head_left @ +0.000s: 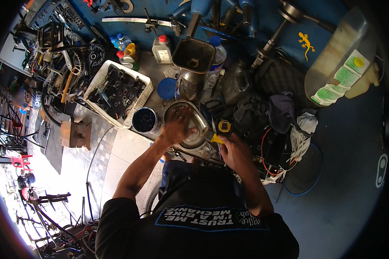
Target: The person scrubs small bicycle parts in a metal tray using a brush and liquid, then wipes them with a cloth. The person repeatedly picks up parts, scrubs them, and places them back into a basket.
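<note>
A shallow oval metal tray (199, 141) rests on the workbench in front of me. My left hand (177, 127) reaches into it with fingers stretched forward, palm down; I make out nothing held there. At the tray's right edge, my right hand (234, 150) is closed around a tool with a yellow handle (216, 138). Its dark front part points at the tray, and its exact kind is too small to tell. Just beyond that hand lies a round yellow-and-black object (224, 126). An open tub of dark blue contents (145, 120) stands left of my left hand.
A white plastic basket (100, 108) of small metal parts sits at left. Behind the tray are a dark square-topped funnel (194, 55), a blue lid (167, 88) and a red-capped bottle (162, 49). Dark cloths (281, 110) and cables (263, 146) crowd the right. Tools hang on the blue wall.
</note>
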`<state>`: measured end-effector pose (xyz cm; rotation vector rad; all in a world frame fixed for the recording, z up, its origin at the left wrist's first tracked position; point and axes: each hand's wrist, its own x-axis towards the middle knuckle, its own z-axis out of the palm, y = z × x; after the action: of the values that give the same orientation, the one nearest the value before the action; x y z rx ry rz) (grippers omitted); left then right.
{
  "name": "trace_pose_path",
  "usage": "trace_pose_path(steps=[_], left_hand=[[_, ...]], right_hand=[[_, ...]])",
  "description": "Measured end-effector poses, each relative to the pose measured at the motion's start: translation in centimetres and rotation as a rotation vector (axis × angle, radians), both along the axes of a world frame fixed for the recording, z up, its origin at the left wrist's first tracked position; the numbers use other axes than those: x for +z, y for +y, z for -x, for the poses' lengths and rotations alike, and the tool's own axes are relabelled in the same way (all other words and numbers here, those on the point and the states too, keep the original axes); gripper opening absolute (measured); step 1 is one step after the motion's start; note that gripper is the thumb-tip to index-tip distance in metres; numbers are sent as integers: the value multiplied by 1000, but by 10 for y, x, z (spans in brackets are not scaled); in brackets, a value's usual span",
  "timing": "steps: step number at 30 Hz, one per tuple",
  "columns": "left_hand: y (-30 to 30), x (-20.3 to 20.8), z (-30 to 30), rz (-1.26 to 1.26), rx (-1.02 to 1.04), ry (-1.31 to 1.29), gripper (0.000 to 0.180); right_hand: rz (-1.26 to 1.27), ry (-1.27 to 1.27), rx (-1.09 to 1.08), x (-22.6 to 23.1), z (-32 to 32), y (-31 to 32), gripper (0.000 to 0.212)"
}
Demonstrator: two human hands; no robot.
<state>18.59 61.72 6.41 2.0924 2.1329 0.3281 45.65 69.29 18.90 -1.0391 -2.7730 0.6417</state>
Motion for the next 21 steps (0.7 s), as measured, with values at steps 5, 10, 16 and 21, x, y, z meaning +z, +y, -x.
trace_pose_path(steps=[5,10,16,21], left_hand=[[1,-1,-3,-65,88,-11,86],[0,-1,-13,-76,141,-52,85],[-6,2,-11,-163,206,-347,61],[-9,-22,17,-152,284,-377,53]], right_hand=[[-4,7,12,-2,0,-1,35],[-40,21,38,-6,1,0,34],[-16,28,12,-4,3,-2,33],[-19,45,3,-12,0,-2,32]])
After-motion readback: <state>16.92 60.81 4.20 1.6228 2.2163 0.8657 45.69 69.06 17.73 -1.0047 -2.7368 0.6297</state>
